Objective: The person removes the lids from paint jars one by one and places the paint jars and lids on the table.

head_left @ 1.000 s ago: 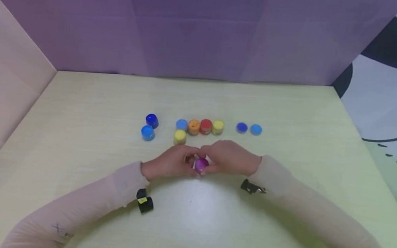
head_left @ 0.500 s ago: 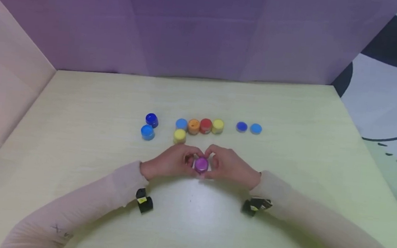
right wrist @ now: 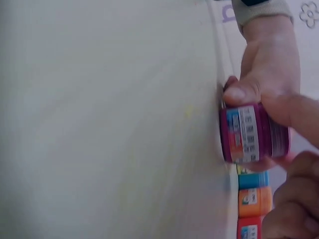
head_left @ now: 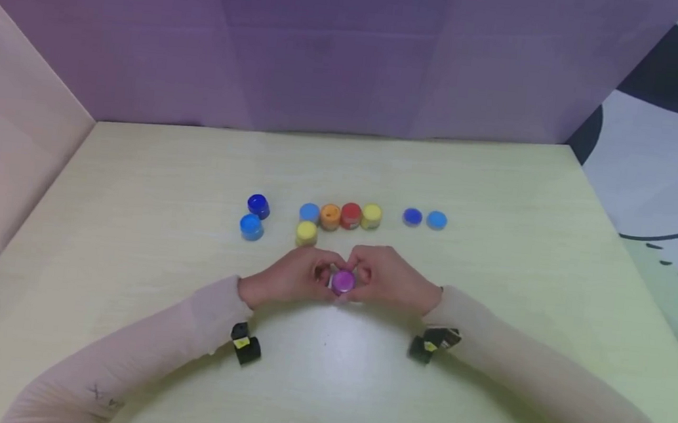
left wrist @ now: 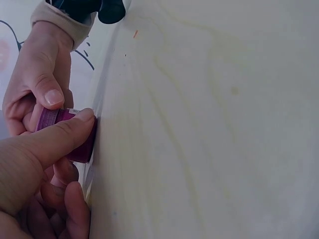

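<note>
Between both hands, near the middle of the table, a small purple paint jar [head_left: 343, 281] with a purple lid stands upright on the tabletop. My left hand [head_left: 290, 276] grips the jar's body; in the left wrist view its thumb [left wrist: 65, 137] lies along the side. From the other side my right hand [head_left: 396, 282] pinches the ridged lid [right wrist: 280, 137] with thumb and curled forefinger. A printed label [right wrist: 244, 134] faces the right wrist camera. Just beyond the left hand stands a yellow-lidded jar [head_left: 306, 233].
Behind the hands stand light blue [head_left: 309, 213], orange [head_left: 330, 217], red [head_left: 351, 215] and yellow [head_left: 372, 216] jars in a row. Two blue jars, dark [head_left: 258, 206] and light [head_left: 251, 227], stand left. Matching loose lids, dark [head_left: 412, 217] and light [head_left: 437, 220], lie right.
My right hand has turned at the wrist, its forearm dropping nearer and then rising slightly, while its fingers shifted their hold round the lid. The left hand and the jar stay in place.
</note>
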Motion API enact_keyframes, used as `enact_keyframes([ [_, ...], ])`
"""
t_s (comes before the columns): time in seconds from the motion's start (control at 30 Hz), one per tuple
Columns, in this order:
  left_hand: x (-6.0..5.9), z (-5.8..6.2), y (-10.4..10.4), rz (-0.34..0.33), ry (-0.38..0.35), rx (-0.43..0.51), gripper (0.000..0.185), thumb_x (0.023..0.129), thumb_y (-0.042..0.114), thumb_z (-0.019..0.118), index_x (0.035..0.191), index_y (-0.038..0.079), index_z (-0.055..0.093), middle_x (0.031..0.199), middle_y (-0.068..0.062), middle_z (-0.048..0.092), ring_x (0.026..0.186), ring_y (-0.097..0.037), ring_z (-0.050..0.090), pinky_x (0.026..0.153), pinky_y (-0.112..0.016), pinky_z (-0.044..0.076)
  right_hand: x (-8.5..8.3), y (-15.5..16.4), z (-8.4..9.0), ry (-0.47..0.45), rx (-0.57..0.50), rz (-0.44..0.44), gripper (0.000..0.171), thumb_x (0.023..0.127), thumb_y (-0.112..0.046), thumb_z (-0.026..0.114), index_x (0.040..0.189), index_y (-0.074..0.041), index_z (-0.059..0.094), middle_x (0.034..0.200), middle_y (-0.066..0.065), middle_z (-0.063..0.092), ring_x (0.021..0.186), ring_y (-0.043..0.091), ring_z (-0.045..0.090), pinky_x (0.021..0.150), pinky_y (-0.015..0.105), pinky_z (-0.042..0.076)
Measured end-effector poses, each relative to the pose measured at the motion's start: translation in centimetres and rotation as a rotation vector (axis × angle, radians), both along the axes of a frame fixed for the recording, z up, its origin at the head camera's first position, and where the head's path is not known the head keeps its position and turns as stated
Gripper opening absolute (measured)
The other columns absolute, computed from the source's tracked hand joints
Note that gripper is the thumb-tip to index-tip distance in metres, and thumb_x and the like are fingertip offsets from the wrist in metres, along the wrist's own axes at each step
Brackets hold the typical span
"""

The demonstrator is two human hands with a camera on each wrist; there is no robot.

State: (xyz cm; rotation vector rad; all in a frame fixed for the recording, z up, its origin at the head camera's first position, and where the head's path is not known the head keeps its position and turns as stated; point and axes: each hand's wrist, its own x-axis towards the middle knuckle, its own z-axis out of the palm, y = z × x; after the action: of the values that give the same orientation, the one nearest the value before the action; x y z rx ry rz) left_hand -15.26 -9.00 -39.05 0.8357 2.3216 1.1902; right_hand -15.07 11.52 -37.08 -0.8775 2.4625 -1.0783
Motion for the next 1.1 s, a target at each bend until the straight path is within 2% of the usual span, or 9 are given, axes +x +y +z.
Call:
enact_keyframes([
  [0.13, 0.0, 0.2, 0.0, -0.003, 0.001, 0.004, 0.037, 0.077, 0.013, 0.078, 0.112, 0.013, 0.066, 0.07, 0.004, 0.055, 0.065, -0.01, 0.049, 0.057, -0.019, 0.038, -0.6, 0.1, -0.1, -0.056, -0.008, 0.024, 0.028, 0.07, -0.021, 0.083, 0.079, -0.014, 0.058, 0.058, -0.007, 0.045, 0.061, 0.009, 0.044, 0.063, 0.024, 0.04],
  [0.23, 0.0, 0.2, 0.0, -0.008, 0.004, 0.01, 0.038, 0.076, 0.013, 0.078, 0.112, 0.012, 0.066, 0.069, 0.004, 0.054, 0.063, -0.01, 0.048, 0.056, -0.019, 0.037, -1.1, 0.3, -0.1, -0.1, -0.017, 0.055, 0.026, 0.07, -0.018, 0.083, 0.08, -0.014, 0.059, 0.057, -0.006, 0.042, 0.059, 0.008, 0.041, 0.064, 0.024, 0.04],
  [0.33, 0.0, 0.3, 0.0, -0.008, 0.008, 0.01, 0.034, 0.076, 0.014, 0.079, 0.108, 0.012, 0.066, 0.068, 0.004, 0.053, 0.062, -0.01, 0.047, 0.056, -0.019, 0.036, -1.5, 0.5, -0.2, -0.107, -0.029, 0.107, 0.024, 0.071, -0.015, 0.081, 0.088, -0.014, 0.064, 0.057, -0.006, 0.039, 0.057, 0.007, 0.037, 0.061, 0.022, 0.037],
  [0.53, 0.0, 0.1, 0.0, 0.001, 0.011, 0.003, 0.027, 0.076, 0.017, 0.079, 0.098, 0.015, 0.065, 0.065, 0.004, 0.05, 0.059, -0.009, 0.045, 0.055, -0.019, 0.035, -2.4, 1.2, -0.3, -0.123, -0.034, 0.209, 0.036, 0.075, -0.017, 0.079, 0.11, -0.014, 0.069, 0.057, -0.007, 0.04, 0.055, 0.006, 0.037, 0.056, 0.02, 0.034],
  [0.67, 0.0, 0.0, 0.0, 0.003, 0.006, 0.004, 0.026, 0.075, 0.018, 0.08, 0.097, 0.015, 0.065, 0.064, 0.003, 0.05, 0.059, -0.009, 0.045, 0.055, -0.019, 0.034, -2.7, 1.3, -0.2, -0.124, -0.007, 0.24, 0.038, 0.077, -0.018, 0.077, 0.114, -0.015, 0.068, 0.059, -0.007, 0.041, 0.057, 0.007, 0.038, 0.056, 0.02, 0.034],
  [0.77, 0.0, 0.1, 0.0, -0.007, 0.006, 0.01, 0.024, 0.077, 0.016, 0.079, 0.095, 0.014, 0.064, 0.064, 0.003, 0.05, 0.06, -0.009, 0.045, 0.056, -0.02, 0.035, -1.9, 1.0, 0.2, -0.059, 0.058, 0.221, 0.038, 0.077, -0.022, 0.078, 0.113, -0.016, 0.065, 0.059, -0.008, 0.042, 0.057, 0.006, 0.038, 0.056, 0.02, 0.033],
  [0.93, 0.1, 0.1, -0.1, -0.017, 0.011, 0.005, 0.032, 0.079, 0.011, 0.076, 0.109, 0.012, 0.066, 0.066, 0.003, 0.052, 0.061, -0.01, 0.047, 0.057, -0.02, 0.037, 0.1, 0.0, 1.1, 0.153, 0.259, 0.136, 0.047, 0.075, -0.045, 0.076, 0.105, -0.015, 0.056, 0.057, -0.01, 0.041, 0.051, 0.004, 0.038, 0.048, 0.019, 0.031],
  [1.0, 0.1, 0.1, -0.1, -0.017, 0.009, 0.001, 0.036, 0.079, 0.01, 0.076, 0.114, 0.012, 0.065, 0.067, 0.003, 0.053, 0.061, -0.01, 0.047, 0.056, -0.019, 0.037, 0.5, -0.3, 1.2, 0.195, 0.306, 0.09, 0.049, 0.073, -0.05, 0.075, 0.098, -0.014, 0.054, 0.057, -0.009, 0.041, 0.05, 0.004, 0.039, 0.047, 0.02, 0.03],
  [1.1, 0.0, 0.1, -0.2, -0.018, 0.005, -0.003, 0.037, 0.079, 0.009, 0.075, 0.115, 0.011, 0.065, 0.067, 0.003, 0.053, 0.062, -0.009, 0.048, 0.056, -0.019, 0.038, 0.7, -0.7, 1.4, 0.202, 0.317, 0.05, 0.046, 0.071, -0.048, 0.077, 0.091, -0.013, 0.054, 0.058, -0.008, 0.044, 0.051, 0.006, 0.04, 0.048, 0.019, 0.032],
])
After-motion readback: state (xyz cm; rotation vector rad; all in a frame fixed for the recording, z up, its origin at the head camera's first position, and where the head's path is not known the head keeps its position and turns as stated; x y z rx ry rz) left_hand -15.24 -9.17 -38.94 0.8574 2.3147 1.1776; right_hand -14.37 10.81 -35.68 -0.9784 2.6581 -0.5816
